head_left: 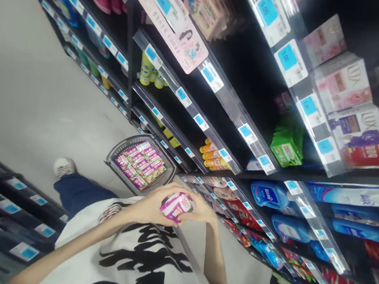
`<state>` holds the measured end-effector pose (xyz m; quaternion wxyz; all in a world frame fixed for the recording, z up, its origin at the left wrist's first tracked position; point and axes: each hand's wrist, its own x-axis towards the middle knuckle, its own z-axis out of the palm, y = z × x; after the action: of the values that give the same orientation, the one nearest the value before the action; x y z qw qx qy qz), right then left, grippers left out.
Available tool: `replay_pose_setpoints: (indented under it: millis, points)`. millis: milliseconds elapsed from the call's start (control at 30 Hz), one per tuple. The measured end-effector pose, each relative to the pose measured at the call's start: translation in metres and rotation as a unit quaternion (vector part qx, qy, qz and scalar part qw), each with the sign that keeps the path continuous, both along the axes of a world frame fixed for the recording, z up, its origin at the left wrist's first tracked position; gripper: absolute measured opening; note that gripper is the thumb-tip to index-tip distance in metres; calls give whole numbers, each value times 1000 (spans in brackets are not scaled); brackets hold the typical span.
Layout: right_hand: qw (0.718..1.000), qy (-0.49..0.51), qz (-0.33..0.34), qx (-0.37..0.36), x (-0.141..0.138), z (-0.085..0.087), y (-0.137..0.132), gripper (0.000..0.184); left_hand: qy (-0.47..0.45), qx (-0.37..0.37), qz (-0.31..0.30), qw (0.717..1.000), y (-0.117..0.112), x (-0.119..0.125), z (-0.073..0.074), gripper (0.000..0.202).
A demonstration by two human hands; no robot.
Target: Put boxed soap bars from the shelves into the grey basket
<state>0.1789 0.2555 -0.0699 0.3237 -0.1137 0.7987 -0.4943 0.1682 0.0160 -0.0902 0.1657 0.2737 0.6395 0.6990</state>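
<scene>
Both my hands hold one small pink and white box [176, 205] in front of my chest. My left hand [151, 206] wraps its fingers round the box's left side. My right hand [201, 210] closes on the right side. A grey shopping basket [118, 151] stands on the floor below the shelves, filled with several pink boxes of the same kind [140, 164]. My white shirt with black lettering [136, 258] fills the lower part of the view.
Black store shelves [234, 106] with blue price tags run along the right, holding soap boxes [344, 84], green packs [287, 145], blue pouches [268, 195] and tubes [213, 156]. Another shelf unit [3, 203] stands at the lower left. My shoe [64, 166] rests on the pale floor [28, 93].
</scene>
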Motion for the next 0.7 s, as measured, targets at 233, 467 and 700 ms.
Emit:
replay_pose_setpoints:
  millis: [233, 467, 700]
  points:
    - [949, 218, 45, 224, -40, 96, 16, 51, -63, 24, 74, 995, -16, 0, -17, 78]
    - [790, 484, -157, 342, -127, 196, 76, 66, 5, -157, 144, 977, -59, 13, -61, 47]
    - [721, 494, -123, 470, -220, 214, 111, 75, 24, -216, 126, 968, -86, 29, -82, 47]
